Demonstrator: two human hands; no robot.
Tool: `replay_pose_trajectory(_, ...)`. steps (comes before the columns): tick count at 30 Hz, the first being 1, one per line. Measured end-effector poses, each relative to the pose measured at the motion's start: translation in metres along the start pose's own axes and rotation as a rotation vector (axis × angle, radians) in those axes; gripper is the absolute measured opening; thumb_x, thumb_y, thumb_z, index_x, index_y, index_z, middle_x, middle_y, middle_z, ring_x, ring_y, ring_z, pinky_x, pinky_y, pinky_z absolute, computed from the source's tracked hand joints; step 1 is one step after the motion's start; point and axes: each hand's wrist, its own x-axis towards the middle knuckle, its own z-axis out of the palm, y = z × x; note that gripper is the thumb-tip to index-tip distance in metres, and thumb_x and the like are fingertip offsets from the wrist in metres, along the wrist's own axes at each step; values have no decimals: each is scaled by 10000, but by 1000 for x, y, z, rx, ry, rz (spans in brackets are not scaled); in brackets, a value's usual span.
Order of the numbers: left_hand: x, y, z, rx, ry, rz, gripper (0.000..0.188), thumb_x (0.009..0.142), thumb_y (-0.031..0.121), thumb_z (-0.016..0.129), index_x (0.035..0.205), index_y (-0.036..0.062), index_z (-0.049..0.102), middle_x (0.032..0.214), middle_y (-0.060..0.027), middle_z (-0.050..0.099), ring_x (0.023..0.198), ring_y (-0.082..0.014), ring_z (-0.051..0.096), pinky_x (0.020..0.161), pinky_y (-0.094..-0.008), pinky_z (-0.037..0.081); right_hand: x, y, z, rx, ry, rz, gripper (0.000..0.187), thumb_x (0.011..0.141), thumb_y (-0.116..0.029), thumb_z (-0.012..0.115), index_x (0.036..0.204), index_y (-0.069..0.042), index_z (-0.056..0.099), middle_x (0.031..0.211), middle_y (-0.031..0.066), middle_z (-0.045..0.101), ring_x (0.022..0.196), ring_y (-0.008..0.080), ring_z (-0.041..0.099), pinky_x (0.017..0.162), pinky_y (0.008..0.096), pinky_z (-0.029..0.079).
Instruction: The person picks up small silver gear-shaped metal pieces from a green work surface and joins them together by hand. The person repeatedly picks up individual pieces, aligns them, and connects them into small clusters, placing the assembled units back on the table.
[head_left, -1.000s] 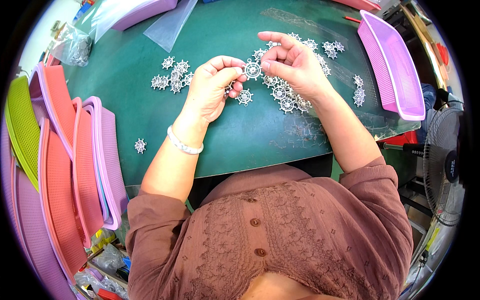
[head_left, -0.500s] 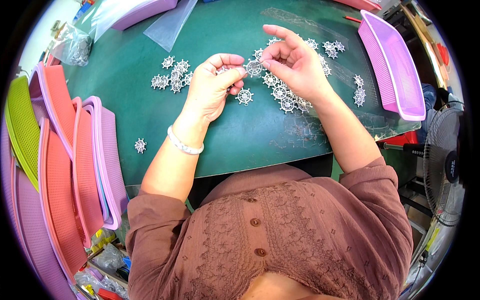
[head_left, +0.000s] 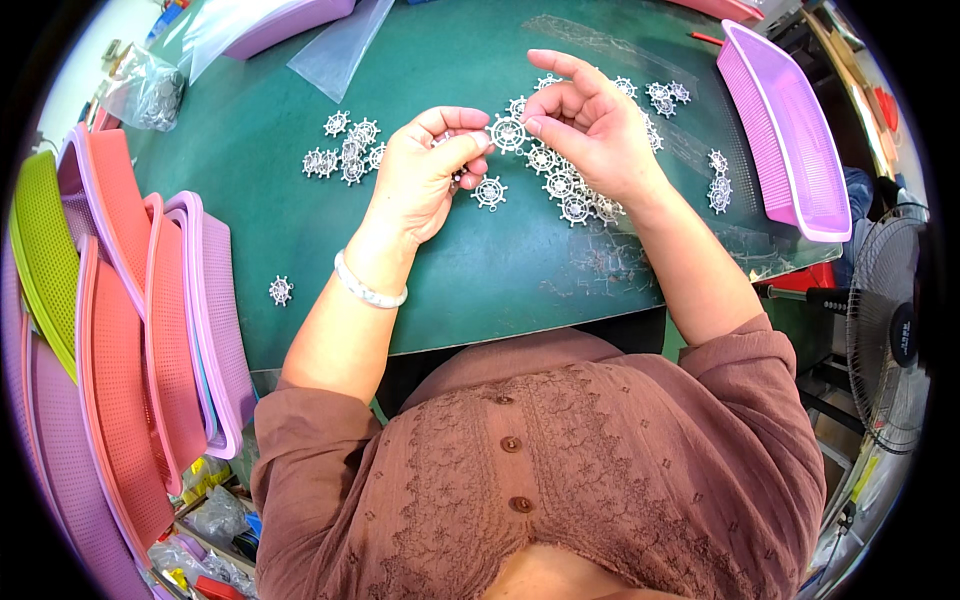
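Note:
Between my two hands, above the green table (head_left: 450, 290), a silver ship's-wheel charm (head_left: 507, 133) is held up. My left hand (head_left: 437, 165) pinches its left rim between thumb and forefinger, and more metal pieces show partly under the curled fingers. On the other side, my right hand (head_left: 590, 125) pinches the rim with thumb and a finger while its forefinger points up and away. A heap of ship's-wheel charms (head_left: 562, 183) lies below my right hand and is partly hidden by it. One single charm (head_left: 489, 193) rests just below the held one.
A smaller charm cluster (head_left: 352, 158) lies left of my left hand, and a lone charm (head_left: 280, 291) sits nearer the left edge. A purple basket (head_left: 800, 150) stands at the right. Stacked baskets (head_left: 125, 380) fill the left side. A fan (head_left: 888, 330) is at far right.
The held charm has turned slightly and now shows its face more fully. Both hands stay almost in the same place.

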Motion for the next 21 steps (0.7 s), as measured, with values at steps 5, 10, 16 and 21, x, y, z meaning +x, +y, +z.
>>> replay_pose_trajectory(5, 1, -1, -1, -6, -12, -12, 159, 812, 14, 582, 971, 1, 573, 792, -70, 602, 607, -96, 529, 513, -200, 414, 0, 0, 0, -15, 7, -3, 486, 799, 27, 583, 1249, -5, 402, 810, 25, 588, 766, 72, 549, 686, 204, 442)
replay_pose_trajectory(10, 0, 1, -2, -44, -50, -31, 155, 820, 20, 566, 974, -1, 576, 803, -71, 604, 621, -99, 530, 523, -202, 412, 0, 0, 0, -22, 25, -11, 487, 798, 27, 586, 1248, -4, 404, 813, 26, 591, 762, 72, 552, 685, 206, 443)
replay_pose_trajectory(16, -2, -3, 0, 18, -82, -48, 130, 829, 45, 587, 957, 19, 592, 808, -56, 602, 632, -93, 524, 532, -208, 406, -1, -1, 1, -11, 6, -68, 509, 791, 46, 582, 1262, -5, 392, 825, 40, 591, 789, 90, 561, 731, 227, 451)
replay_pose_trajectory(21, 1, -6, -2, 18, -80, 16, 115, 839, 39, 584, 952, 28, 597, 807, -40, 596, 636, -84, 521, 537, -208, 406, -4, -10, 6, 86, -94, -75, 552, 779, 66, 580, 1285, -14, 373, 864, 58, 585, 830, 122, 563, 793, 262, 446)
